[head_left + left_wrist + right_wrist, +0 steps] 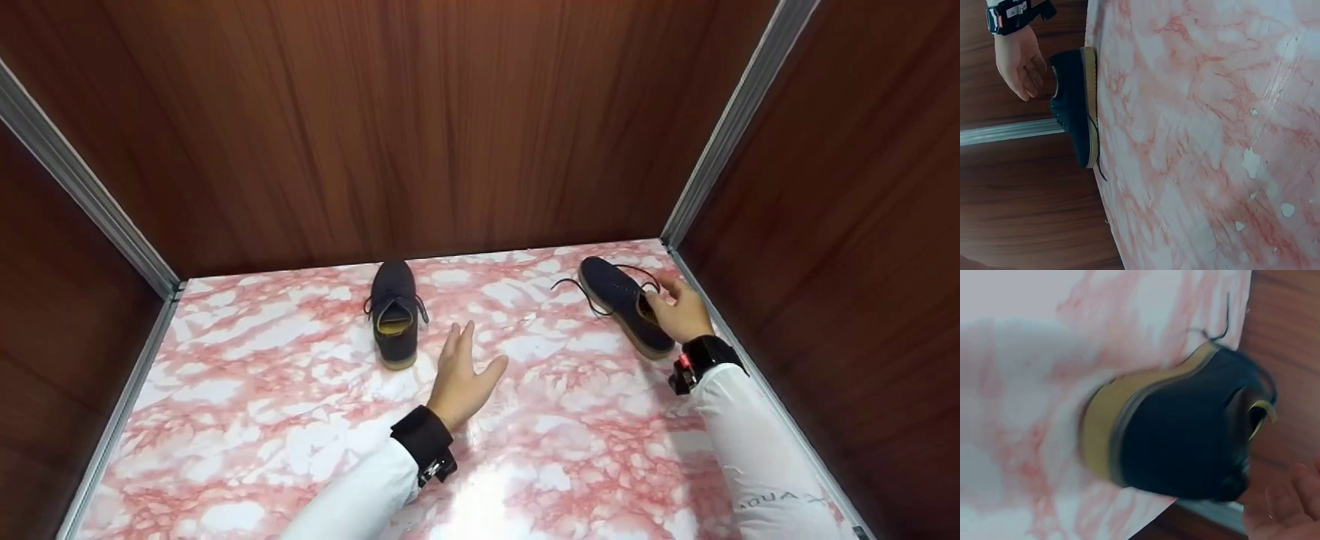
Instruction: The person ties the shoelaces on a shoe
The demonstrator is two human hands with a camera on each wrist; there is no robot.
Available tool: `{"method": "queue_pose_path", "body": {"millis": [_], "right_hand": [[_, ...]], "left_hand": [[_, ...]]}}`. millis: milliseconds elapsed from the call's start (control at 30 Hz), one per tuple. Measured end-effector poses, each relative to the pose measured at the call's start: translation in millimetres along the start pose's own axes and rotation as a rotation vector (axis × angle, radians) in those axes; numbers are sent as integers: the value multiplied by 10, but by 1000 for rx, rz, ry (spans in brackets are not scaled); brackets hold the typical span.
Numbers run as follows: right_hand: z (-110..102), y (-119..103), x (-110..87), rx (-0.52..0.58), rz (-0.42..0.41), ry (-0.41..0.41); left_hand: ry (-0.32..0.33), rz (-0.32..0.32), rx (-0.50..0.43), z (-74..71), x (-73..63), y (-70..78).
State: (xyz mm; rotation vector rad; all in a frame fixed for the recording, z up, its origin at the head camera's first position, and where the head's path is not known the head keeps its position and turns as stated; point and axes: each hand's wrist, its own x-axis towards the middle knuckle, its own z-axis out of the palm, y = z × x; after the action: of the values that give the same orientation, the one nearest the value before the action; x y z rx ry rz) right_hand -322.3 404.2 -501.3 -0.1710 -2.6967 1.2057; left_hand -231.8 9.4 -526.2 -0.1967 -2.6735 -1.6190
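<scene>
Two dark navy lace-up shoes with tan soles stand on the table. The left shoe [394, 300] has its laces tied and its toe towards the back panel. Beside its heel, to the right, my left hand [461, 382] hovers with fingers extended and thumb spread, holding nothing. On the right, the other shoe [619, 300] sits at an angle, its laces [592, 304] loose and trailing on both sides. My right hand [684, 311] is over this shoe's opening, fingers loosely bent. In the left wrist view that hand [1016, 62] shows beside the collar with nothing gripped.
The table [300, 435] has a red and white marbled top, with worn white patches in the left wrist view. Brown wood-grain panels rise at the back [450, 127] and both sides. Metal corner posts [739, 112] join them, and the right panel runs close beside my right arm.
</scene>
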Motion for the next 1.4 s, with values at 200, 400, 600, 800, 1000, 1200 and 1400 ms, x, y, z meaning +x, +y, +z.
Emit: {"method": "queue_pose_path", "body": {"millis": [200, 400, 600, 800, 1000, 1200, 1400], "right_hand": [[-56, 223, 24, -38, 66, -12], [-49, 309, 41, -59, 116, -38], [11, 313, 78, -73, 167, -62], [25, 341, 77, -141, 260, -128], [84, 299, 55, -210, 264, -189], [222, 170, 43, -240, 242, -165], [365, 79, 5, -193, 190, -99]], "left_hand": [[-53, -4, 24, 180, 14, 72], [-82, -26, -8, 360, 61, 112], [-90, -90, -35, 512, 121, 71], [-77, -140, -86, 657, 183, 17], [-66, -154, -150, 737, 190, -21], [-69, -163, -164, 706, 174, -42], [-77, -200, -180, 629, 185, -97]]}}
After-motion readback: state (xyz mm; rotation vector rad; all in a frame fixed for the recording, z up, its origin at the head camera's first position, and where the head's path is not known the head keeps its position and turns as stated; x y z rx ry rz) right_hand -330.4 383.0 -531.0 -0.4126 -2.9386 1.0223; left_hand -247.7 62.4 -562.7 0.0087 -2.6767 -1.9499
